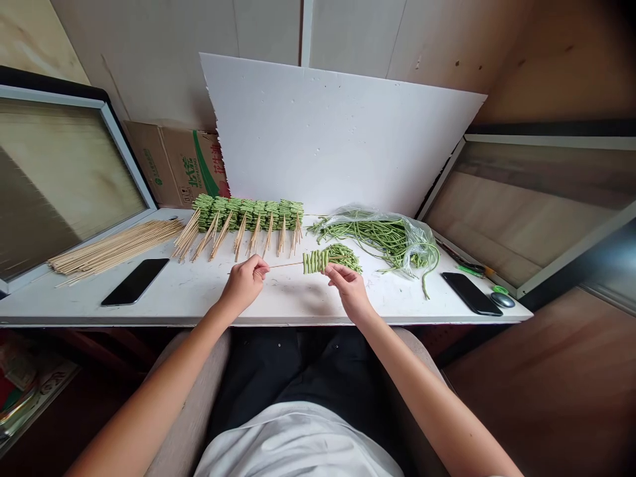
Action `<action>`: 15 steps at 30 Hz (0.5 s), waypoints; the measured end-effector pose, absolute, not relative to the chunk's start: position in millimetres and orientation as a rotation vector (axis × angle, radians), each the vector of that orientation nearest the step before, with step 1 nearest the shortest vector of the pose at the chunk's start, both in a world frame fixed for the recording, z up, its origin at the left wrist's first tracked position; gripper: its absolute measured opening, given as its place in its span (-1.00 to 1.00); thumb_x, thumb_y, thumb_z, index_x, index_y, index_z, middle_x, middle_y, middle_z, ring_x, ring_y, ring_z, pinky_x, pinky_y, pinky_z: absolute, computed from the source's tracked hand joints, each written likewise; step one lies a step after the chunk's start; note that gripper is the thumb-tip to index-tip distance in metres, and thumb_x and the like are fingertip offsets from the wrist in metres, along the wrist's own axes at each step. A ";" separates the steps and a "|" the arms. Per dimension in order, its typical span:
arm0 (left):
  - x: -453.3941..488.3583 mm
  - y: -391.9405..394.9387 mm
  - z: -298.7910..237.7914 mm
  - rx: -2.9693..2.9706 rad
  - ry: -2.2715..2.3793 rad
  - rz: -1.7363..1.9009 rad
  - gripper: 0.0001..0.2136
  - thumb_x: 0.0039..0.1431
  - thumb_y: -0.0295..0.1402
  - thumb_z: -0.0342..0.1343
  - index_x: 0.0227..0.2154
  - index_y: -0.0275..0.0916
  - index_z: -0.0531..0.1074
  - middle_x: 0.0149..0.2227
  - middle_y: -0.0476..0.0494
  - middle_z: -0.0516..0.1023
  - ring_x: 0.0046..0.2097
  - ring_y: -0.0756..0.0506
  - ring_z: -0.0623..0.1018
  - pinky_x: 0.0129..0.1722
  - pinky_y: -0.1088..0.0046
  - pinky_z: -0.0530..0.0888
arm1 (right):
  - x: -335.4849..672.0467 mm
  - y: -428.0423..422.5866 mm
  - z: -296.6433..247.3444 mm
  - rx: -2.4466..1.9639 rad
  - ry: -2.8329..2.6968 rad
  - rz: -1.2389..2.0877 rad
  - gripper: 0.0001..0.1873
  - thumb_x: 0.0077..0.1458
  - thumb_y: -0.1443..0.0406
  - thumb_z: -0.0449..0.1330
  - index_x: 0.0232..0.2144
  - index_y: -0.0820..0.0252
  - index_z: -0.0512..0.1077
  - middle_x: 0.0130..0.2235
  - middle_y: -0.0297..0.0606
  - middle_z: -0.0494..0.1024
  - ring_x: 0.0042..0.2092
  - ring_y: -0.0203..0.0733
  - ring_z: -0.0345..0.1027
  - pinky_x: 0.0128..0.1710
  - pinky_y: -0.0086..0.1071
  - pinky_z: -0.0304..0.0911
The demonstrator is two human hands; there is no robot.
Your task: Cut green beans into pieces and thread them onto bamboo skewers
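Between my hands a thin wooden skewer (287,265) lies about level, with several short green bean pieces (315,262) threaded side by side on its right part. My left hand (245,281) is closed around the skewer's bare left part. The thumb and fingers of my right hand (350,285) pinch at the right end of the threaded row, on a bean piece mostly hidden by the fingertips. Just behind my right hand is a pile of cut green bean pieces (346,255) on the white table (293,307).
Stacks of finished bean skewers (248,215) stand at the back left. Bare skewers (119,248) and a phone (135,282) lie left. Long green beans (372,232) in a plastic bag (420,238), another phone (471,293) and a dark round object (502,300) lie right. A white board (342,139) leans behind.
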State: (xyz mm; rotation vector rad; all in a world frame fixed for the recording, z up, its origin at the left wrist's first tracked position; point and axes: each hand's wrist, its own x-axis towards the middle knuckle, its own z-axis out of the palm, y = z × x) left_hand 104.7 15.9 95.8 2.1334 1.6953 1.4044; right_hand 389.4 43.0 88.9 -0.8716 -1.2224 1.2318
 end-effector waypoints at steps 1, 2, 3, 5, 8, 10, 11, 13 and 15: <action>102.8 16.8 96.0 2.124 1.706 1.405 -0.86 0.28 -0.40 0.01 -0.37 -0.17 0.45 -0.48 -0.04 0.54 -0.41 -0.10 0.53 -0.31 0.40 0.41 | 391.8 44.1 91.5 -0.878 -1.238 1.215 -0.66 0.10 0.01 0.39 -0.18 0.05 0.71 -0.10 -0.17 0.71 -0.02 -0.02 0.47 -0.16 -0.27 0.31; 100.4 17.9 96.2 2.116 1.720 1.403 -0.86 0.28 -0.40 0.01 -0.37 -0.17 0.45 -0.48 -0.04 0.55 -0.41 -0.10 0.53 -0.30 0.39 0.41 | 395.5 46.5 94.7 -0.892 -1.236 1.198 -0.62 0.16 -0.02 0.31 -0.13 0.05 0.70 -0.08 -0.15 0.72 0.00 -0.01 0.47 -0.16 -0.27 0.32; 97.2 19.4 96.4 2.110 1.737 1.396 -0.86 0.27 -0.40 0.02 -0.36 -0.17 0.45 -0.48 -0.04 0.56 -0.40 -0.10 0.54 -0.30 0.39 0.41 | 400.6 50.4 98.4 -0.914 -1.216 1.180 -0.57 0.21 -0.04 0.23 -0.09 0.06 0.70 -0.05 -0.13 0.72 0.01 0.00 0.47 -0.16 -0.26 0.33; 89.2 23.3 96.4 2.102 1.770 1.383 -0.87 0.26 -0.39 0.02 -0.36 -0.17 0.45 -0.47 -0.05 0.57 -0.39 -0.11 0.55 -0.29 0.38 0.41 | 416.3 64.5 106.7 -0.989 -1.141 1.138 -0.52 0.23 -0.04 0.15 -0.07 0.10 0.68 -0.02 -0.11 0.72 0.02 0.00 0.49 -0.19 -0.28 0.34; 73.8 29.7 94.4 2.082 1.805 1.354 -0.87 0.26 -0.38 0.02 -0.34 -0.16 0.46 -0.46 -0.06 0.59 -0.37 -0.13 0.57 -0.29 0.38 0.42 | 452.7 102.6 118.2 -1.123 -1.115 1.016 -0.54 0.17 0.03 0.17 -0.05 0.12 0.65 0.03 -0.11 0.71 0.03 0.02 0.52 -0.22 -0.28 0.39; 62.3 32.9 90.4 2.083 1.803 1.302 -0.88 0.25 -0.36 0.03 -0.35 -0.16 0.46 -0.45 -0.07 0.60 -0.37 -0.14 0.58 -0.30 0.38 0.44 | 481.4 135.5 124.2 -1.285 -1.216 0.844 -0.55 0.16 0.09 0.18 0.00 0.13 0.63 0.05 -0.10 0.70 0.02 0.03 0.54 -0.20 -0.24 0.43; 56.4 34.0 87.4 2.095 1.794 1.264 -0.89 0.23 -0.36 0.04 -0.36 -0.15 0.46 -0.46 -0.07 0.60 -0.37 -0.14 0.59 -0.30 0.38 0.45 | 495.4 152.3 126.9 -1.399 -1.300 0.720 -0.55 0.16 0.15 0.17 0.02 0.16 0.62 0.05 -0.07 0.69 0.01 0.04 0.55 -0.17 -0.21 0.46; 44.7 35.0 79.8 2.127 1.777 1.193 -0.89 0.21 -0.35 0.06 -0.39 -0.15 0.47 -0.48 -0.08 0.59 -0.38 -0.15 0.58 -0.31 0.38 0.46 | 520.2 183.6 131.8 -1.607 -1.571 0.355 -0.54 0.20 0.27 0.11 0.08 0.24 0.59 0.07 -0.02 0.68 0.02 0.03 0.56 -0.02 -0.16 0.47; 34.0 34.9 71.6 2.134 1.785 1.154 -0.88 0.20 -0.34 0.07 -0.41 -0.14 0.48 -0.48 -0.09 0.59 -0.40 -0.16 0.57 -0.32 0.38 0.47 | 539.2 210.0 136.5 -1.659 -1.638 0.214 -0.50 0.14 0.38 0.15 0.11 0.31 0.57 0.14 0.05 0.62 0.16 0.10 0.47 0.22 -0.05 0.34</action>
